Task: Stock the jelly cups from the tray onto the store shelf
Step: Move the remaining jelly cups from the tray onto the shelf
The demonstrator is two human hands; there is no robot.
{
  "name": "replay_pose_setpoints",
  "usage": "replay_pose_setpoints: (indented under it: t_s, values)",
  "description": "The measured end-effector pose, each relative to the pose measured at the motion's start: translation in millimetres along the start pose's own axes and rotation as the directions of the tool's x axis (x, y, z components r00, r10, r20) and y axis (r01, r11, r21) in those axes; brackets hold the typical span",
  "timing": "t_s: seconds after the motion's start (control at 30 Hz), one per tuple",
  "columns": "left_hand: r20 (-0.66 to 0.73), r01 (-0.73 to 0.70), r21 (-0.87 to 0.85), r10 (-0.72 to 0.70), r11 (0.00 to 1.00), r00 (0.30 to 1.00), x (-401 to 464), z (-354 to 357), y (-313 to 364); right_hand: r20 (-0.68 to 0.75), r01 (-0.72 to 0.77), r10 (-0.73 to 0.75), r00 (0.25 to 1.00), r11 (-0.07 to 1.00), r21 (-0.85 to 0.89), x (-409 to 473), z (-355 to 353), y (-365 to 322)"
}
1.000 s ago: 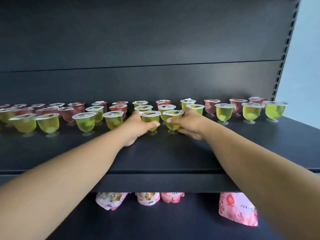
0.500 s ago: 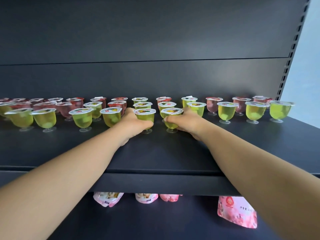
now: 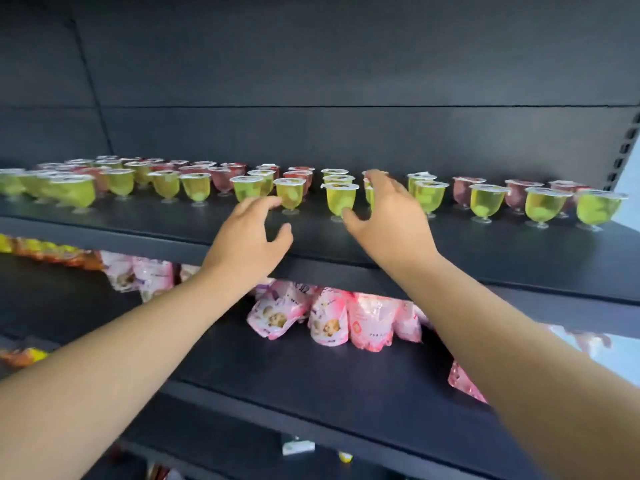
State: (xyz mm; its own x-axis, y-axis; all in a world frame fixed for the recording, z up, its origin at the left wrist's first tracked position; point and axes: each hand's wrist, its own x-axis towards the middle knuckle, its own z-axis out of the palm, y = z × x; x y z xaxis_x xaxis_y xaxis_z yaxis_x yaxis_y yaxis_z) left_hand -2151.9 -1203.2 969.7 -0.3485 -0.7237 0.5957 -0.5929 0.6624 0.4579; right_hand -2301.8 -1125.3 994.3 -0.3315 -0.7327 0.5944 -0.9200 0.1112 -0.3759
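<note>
Dark grey metal shelving (image 3: pixel 381 386) with a matching back panel (image 3: pixel 311 64) fills the view. A pale, bright wall (image 3: pixel 632 188) shows at right.

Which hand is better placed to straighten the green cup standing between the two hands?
Right. The right hand has its thumb beside that green cup; the left hand is nearer the neighbouring cup.
</note>
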Motion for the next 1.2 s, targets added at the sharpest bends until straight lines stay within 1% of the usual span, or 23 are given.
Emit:
replay_pose_setpoints:
  t_s: [0.07,0.17,0.23,0.27,0.37,0.43,0.47,0.53,0.6,0.67,0.7,0.73,0.77,0.8,0.9,0.97,1.03,1.1,1.2]
  values:
    - [-0.075,0.025,0.124,-0.016,0.992,0.997,-30.0,-22.7,-13.6,0.064,0.114,-0.115,0.991,0.993,0.012,-26.0,6.4,-21.6]
    - [-0.108,0.057,0.289,-0.026,0.956,0.994,-84.5,-51.4,-33.4,0.171,0.235,-0.241,0.955,0.971,0.052,-71.7,26.7,-47.7]
    - [-0.053,0.057,0.365,-0.040,0.929,0.998,-125.4,-65.6,-48.9,0.250,0.264,-0.280,0.927,0.960,0.097,-103.4,44.7,-61.0]
    - [-0.012,0.069,0.412,-0.071,0.909,0.997,-146.8,-71.5,-55.6,0.307,0.271,-0.292,0.906,0.956,0.109,-120.5,54.3,-67.3]
    - [0.086,0.133,0.516,-0.206,0.846,0.975,-208.4,-87.8,-79.3,0.465,0.308,-0.330,0.822,0.943,0.125,-170.4,83.4,-83.4]
    - [0.107,0.179,0.555,-0.283,0.812,0.953,-248.2,-98.0,-94.0,0.555,0.321,-0.346,0.757,0.936,0.145,-202.9,100.5,-93.3]
    - [0.106,0.232,0.558,-0.346,0.797,0.932,-267.2,-103.0,-100.5,0.600,0.325,-0.342,0.723,0.935,0.141,-218.8,108.3,-98.3]
    - [0.108,0.333,0.561,-0.466,0.758,0.878,-300.5,-110.4,-111.7,0.686,0.321,-0.313,0.657,0.939,0.121,-245.6,122.9,-106.4]
    - [0.114,0.363,0.612,-0.532,0.703,0.839,-332.4,-119.7,-126.5,0.742,0.328,-0.296,0.602,0.939,0.108,-269.4,138.3,-118.0]
    - [0.139,0.379,0.625,-0.575,0.683,0.806,-360.5,-131.2,-145.8,0.773,0.319,-0.273,0.573,0.943,0.097,-288.2,151.7,-131.7]
    - [0.122,0.394,0.620,-0.579,0.679,0.806,-371.9,-135.9,-155.6,0.786,0.310,-0.260,0.561,0.946,0.091,-295.3,156.8,-137.7]
    - [0.117,0.408,0.633,-0.602,0.657,0.790,-382.7,-142.6,-165.3,0.801,0.297,-0.244,0.548,0.951,0.086,-303.8,162.8,-146.3]
    - [0.133,0.414,0.653,-0.634,0.634,0.762,-392.1,-148.0,-175.8,0.812,0.283,-0.227,0.539,0.956,0.079,-311.1,168.6,-154.9]
    - [0.155,0.400,0.662,-0.638,0.634,0.755,-401.0,-154.2,-188.1,0.820,0.271,-0.208,0.533,0.960,0.067,-318.9,175.6,-164.3]
    - [0.214,0.373,0.640,-0.622,0.672,0.753,-417.2,-171.7,-227.2,0.846,0.212,-0.107,0.523,0.977,-0.007,-338.6,198.8,-191.6]
    - [0.253,0.339,0.604,-0.577,0.721,0.777,-425.8,-181.7,-258.7,0.857,0.150,-0.014,0.515,0.986,-0.075,-352.1,217.6,-211.1]
    - [0.284,0.327,0.580,-0.561,0.746,0.778,-433.7,-188.4,-287.1,0.865,0.092,0.069,0.497,0.987,-0.131,-364.6,231.6,-228.1]
    - [0.308,0.315,0.550,-0.538,0.774,0.785,-440.0,-195.1,-314.2,0.856,0.040,0.135,0.498,0.983,-0.179,-375.6,246.1,-245.8]
    - [0.365,0.304,0.545,-0.548,0.781,0.753,-445.2,-201.5,-344.4,0.849,-0.003,0.201,0.488,0.974,-0.228,-391.7,260.6,-266.3]
